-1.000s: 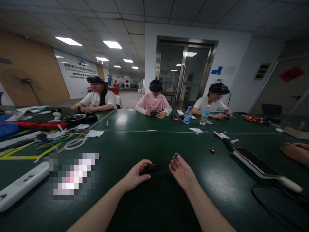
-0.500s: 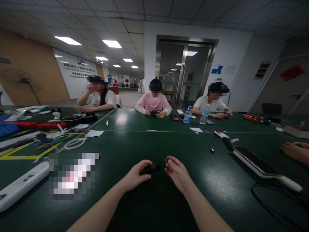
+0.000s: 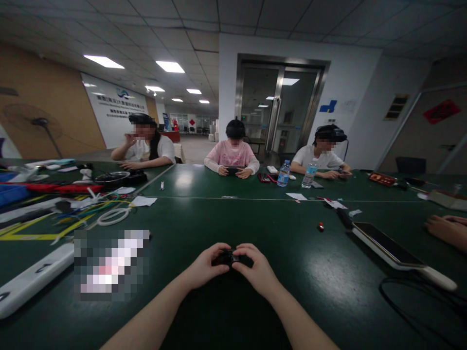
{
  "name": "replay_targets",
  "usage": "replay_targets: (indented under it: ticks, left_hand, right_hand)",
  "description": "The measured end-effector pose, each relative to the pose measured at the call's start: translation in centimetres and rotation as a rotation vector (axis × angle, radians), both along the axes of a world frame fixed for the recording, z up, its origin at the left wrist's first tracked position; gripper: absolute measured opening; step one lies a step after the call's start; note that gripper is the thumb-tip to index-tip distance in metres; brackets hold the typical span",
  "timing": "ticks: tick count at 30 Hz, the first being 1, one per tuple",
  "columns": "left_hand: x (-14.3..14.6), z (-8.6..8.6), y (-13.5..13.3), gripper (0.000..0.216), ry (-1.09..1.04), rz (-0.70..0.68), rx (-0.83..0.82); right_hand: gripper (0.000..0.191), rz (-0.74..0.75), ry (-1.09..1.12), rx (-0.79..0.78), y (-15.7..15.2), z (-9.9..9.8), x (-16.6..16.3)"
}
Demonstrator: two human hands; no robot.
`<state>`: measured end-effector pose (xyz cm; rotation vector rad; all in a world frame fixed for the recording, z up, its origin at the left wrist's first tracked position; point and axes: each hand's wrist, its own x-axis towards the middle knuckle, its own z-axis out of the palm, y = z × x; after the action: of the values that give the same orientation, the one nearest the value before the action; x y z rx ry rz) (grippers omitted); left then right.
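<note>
My left hand (image 3: 204,267) rests on the green table (image 3: 226,218) with its fingers curled round a small black device (image 3: 225,257). My right hand (image 3: 255,267) has come up against it from the right. Its thumb and fingertips pinch at the device's right end, over a small dark piece that is now hidden between the fingers. Both hands meet just in front of me, near the table's near edge.
A long white bar with a phone (image 3: 390,250) on it lies to the right, beside a black cable (image 3: 412,296). A small red piece (image 3: 320,226) sits ahead. Wires and tools (image 3: 91,209) lie on the left. Three people sit across the table with two water bottles (image 3: 283,174). Another person's hand (image 3: 443,228) rests at far right.
My right hand, pinching a small dark piece, moved left from an open-palm pose until it met my left hand at the black device. My left hand stayed put.
</note>
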<state>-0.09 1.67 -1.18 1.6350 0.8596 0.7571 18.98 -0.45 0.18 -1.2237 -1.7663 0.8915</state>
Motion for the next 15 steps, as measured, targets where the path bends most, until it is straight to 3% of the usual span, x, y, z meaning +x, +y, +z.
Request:
replay_targets:
  ticks: [15]
  left_hand:
    - [-0.01,0.34,-0.2,0.041,0.062,0.014,0.021]
  right_hand:
    - [0.024,0.076,0.056,-0.083,0.46,-0.55,0.26]
